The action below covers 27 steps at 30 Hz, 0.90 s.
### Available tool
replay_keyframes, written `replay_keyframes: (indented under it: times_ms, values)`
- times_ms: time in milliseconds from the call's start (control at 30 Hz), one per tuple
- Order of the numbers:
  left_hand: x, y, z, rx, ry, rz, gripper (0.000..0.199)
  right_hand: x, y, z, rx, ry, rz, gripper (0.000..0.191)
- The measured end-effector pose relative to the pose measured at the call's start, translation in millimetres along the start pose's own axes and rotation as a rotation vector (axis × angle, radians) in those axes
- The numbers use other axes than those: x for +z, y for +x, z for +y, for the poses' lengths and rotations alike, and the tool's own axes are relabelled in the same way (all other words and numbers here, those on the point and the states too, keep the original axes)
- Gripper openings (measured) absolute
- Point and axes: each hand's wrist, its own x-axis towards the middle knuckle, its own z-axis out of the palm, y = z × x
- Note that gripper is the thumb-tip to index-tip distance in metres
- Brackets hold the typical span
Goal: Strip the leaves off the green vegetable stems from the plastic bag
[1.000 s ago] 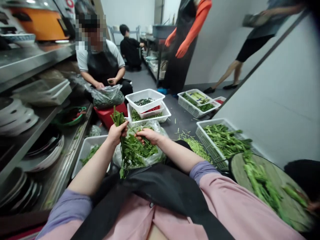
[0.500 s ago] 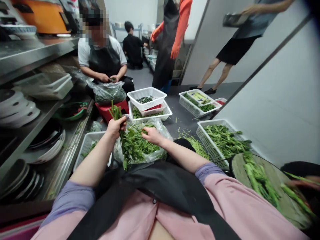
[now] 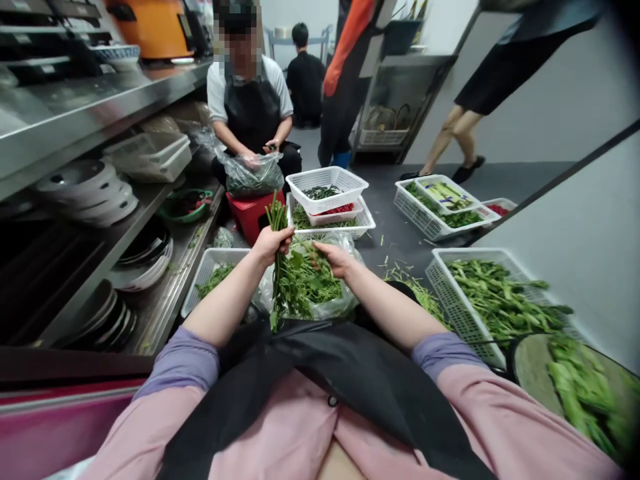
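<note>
- Gripping a bunch of leafy green stems point(image 3: 280, 277): left hand point(image 3: 273, 245), fingers wrapped round, stem ends up, leaves hanging down.
- Right hand point(image 3: 332, 259): narrow, fingertips among loose greens; cannot tell whether a sprig is held.
- Clear plastic bag point(image 3: 340, 308) with greens: directly below both hands.
- Stacked white baskets point(image 3: 333, 205) beyond it.
- Seated co-worker point(image 3: 253, 107) opposite, black apron.

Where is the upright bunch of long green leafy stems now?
In the head view, the bunch is just left of centre, gripped in the bare left hand by the nearest clear plastic bag's left side.
</note>
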Motion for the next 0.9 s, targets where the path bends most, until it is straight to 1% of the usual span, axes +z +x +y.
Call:
replay_keyframes:
  times_ms: [67,133,200,300,367,467,567,633,700,767,833,900]
  values:
    - [1.9,2.1,-4.4,0.0,0.023,-0.015,0.05,16.1,-2.9,-5.0,0.06,-0.011,-0.123,0.016]
    - [1.8,3.9,-8.1,-0.008,0.053,-0.022,0.051,27.2,-4.6,-6.1,0.058,-0.02,-0.19,0.015]
    - [0.3,5.3,-10.9,-0.015,0.082,-0.023,0.052,31.5,-4.8,-3.7,0.024,-0.034,-0.191,0.016]
    - [-1.7,4.4,-13.9,-0.002,0.101,-0.023,0.051,30.4,-6.0,2.0,-0.006,-0.022,-0.169,0.017]
    - [-1.8,1.6,-15.2,0.017,0.106,-0.032,0.05,29.7,-9.0,4.0,0.027,0.012,-0.197,0.015]
    - [-1.1,-3.3,-15.7,0.037,0.121,-0.045,0.049,31.6,-14.8,3.1,0.112,0.093,-0.257,0.014]
    - [-1.7,-5.8,-16.4,0.048,0.139,-0.056,0.048,33.4,-18.2,0.8,0.148,0.146,-0.268,0.018]
    - [-2.9,-5.8,-18.5,0.06,0.161,-0.071,0.047,32.3,-18.6,0.9,0.158,0.137,-0.27,0.019]
    - [-3.5,-5.5,-22.1,0.093,0.24,-0.057,0.046,29.8,-17.9,3.4,0.149,0.086,-0.243,0.018]
    - [-2.3,-6.4,-26.5,0.173,0.373,-0.012,0.045,27.7,-16.1,9.0,0.088,-0.013,-0.163,0.017]
    - [0.8,-9.3,-31.4,0.297,0.522,0.031,0.043,27.1,-12.6,17.9,-0.012,-0.14,-0.05,0.021]
    - [4.8,-14.4,-36.4,0.413,0.657,0.051,0.039,26.7,-7.2,28.3,-0.154,-0.302,0.067,0.025]
